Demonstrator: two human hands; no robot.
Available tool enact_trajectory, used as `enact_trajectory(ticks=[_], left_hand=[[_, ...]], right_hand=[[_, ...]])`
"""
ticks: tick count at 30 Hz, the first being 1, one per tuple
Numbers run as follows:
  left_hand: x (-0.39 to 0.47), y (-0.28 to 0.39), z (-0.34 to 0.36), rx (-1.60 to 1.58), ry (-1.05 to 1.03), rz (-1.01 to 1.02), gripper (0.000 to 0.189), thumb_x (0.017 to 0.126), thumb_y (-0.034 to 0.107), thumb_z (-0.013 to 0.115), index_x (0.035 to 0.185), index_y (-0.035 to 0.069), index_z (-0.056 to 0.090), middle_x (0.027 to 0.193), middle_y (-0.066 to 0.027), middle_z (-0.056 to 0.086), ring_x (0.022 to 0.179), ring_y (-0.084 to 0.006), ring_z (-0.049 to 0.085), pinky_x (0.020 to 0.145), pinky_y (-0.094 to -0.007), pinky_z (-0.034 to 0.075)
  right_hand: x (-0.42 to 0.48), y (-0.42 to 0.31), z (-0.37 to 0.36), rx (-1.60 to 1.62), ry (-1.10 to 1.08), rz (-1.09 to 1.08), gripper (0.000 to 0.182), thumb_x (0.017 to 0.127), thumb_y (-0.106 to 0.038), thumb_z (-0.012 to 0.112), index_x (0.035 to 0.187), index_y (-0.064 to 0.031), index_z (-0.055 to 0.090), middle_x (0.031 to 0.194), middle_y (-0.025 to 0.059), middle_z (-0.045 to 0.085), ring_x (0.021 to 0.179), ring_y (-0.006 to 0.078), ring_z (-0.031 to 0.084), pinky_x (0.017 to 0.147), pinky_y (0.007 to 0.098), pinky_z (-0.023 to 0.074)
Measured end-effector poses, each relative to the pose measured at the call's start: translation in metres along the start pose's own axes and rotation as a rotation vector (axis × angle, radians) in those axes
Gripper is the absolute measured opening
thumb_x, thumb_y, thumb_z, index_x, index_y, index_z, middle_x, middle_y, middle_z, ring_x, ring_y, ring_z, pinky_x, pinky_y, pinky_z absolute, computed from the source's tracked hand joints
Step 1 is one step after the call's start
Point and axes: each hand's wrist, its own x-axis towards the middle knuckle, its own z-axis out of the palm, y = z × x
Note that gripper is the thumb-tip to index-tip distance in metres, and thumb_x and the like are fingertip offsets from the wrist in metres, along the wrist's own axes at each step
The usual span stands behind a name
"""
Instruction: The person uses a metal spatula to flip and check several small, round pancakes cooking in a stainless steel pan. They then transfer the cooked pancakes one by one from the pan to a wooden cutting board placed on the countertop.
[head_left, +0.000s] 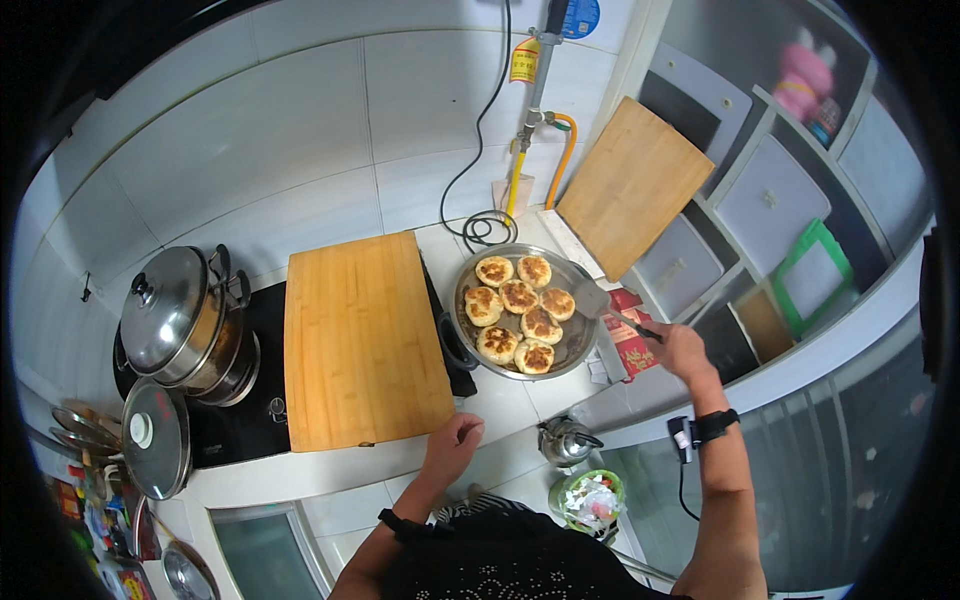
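Note:
My right hand (679, 351) grips the black handle of a spatula (594, 300). Its flat metal blade lies over the right side of a round metal pan (466, 279). Inside the pan sit several round, thick flatbreads (519, 297) with browned tops, one of them close to the blade. My left hand (452, 450) is loosely closed, with nothing visible in it. It rests by the front right corner of a wooden cutting board (364, 345), which lies partly over a black cooktop (240, 433). The pan's black side handle (456, 345) points towards the board.
A stacked steamer pot (176, 315) stands on the cooktop's left, with a glass lid (156, 439) in front. Another wooden board (636, 187) leans at the right near a red package (631, 337). A kettle (568, 442) and a lined bin (592, 501) stand below. A black cable (484, 227) coils behind the pan.

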Motion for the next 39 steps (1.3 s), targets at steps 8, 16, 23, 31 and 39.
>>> enact_trajectory(ticks=[8,16,23,31,39], left_hand=[[0.011,0.001,0.009,-0.003,-0.050,0.043,0.016,0.091,0.017,0.063,0.098,0.003,0.063,0.077,-0.0011,0.062,0.071,-0.0077,0.056,0.064,-0.0244,0.047],[0.016,-0.003,0.007,-0.034,-0.034,-0.009,0.016,0.091,0.016,0.063,0.099,0.003,0.063,0.078,-0.0025,0.063,0.071,-0.0091,0.058,0.065,-0.0252,0.048],[0.012,-0.010,0.000,-0.041,-0.026,0.009,0.013,0.093,0.016,0.061,0.100,0.005,0.061,0.078,0.0011,0.058,0.069,-0.0067,0.053,0.062,-0.0240,0.045],[0.018,-0.005,0.005,-0.016,-0.049,-0.020,0.014,0.093,0.016,0.060,0.100,0.005,0.060,0.078,-0.0005,0.059,0.069,-0.0077,0.054,0.063,-0.0242,0.045],[0.018,-0.014,0.005,-0.059,0.011,-0.062,0.015,0.091,0.017,0.063,0.097,0.003,0.062,0.074,-0.0012,0.061,0.068,-0.0090,0.056,0.063,-0.0255,0.046]], right_hand=[[0.003,0.001,0.024,0.226,-0.072,0.112,0.037,0.084,-0.031,0.067,0.120,-0.0257,0.066,0.094,0.0178,0.069,0.089,0.0351,0.066,0.079,0.0429,0.0523],[-0.017,-0.002,-0.029,0.067,-0.125,0.113,0.033,0.083,-0.023,0.065,0.116,-0.0196,0.069,0.089,0.0197,0.067,0.082,0.0357,0.065,0.076,0.0399,0.0513],[-0.029,0.017,-0.045,0.243,-0.162,0.145,0.036,0.079,-0.017,0.065,0.114,-0.0147,0.070,0.076,0.0173,0.065,0.068,0.0275,0.062,0.069,0.0364,0.0490],[0.001,-0.006,-0.017,0.104,-0.010,0.084,0.029,0.084,-0.029,0.063,0.111,-0.0208,0.071,0.084,0.0183,0.067,0.084,0.0372,0.065,0.076,0.0449,0.0520],[-0.009,0.006,-0.028,0.179,-0.137,0.133,0.027,0.085,-0.025,0.062,0.109,-0.0186,0.072,0.085,0.0211,0.067,0.085,0.0370,0.066,0.080,0.0432,0.0513]])
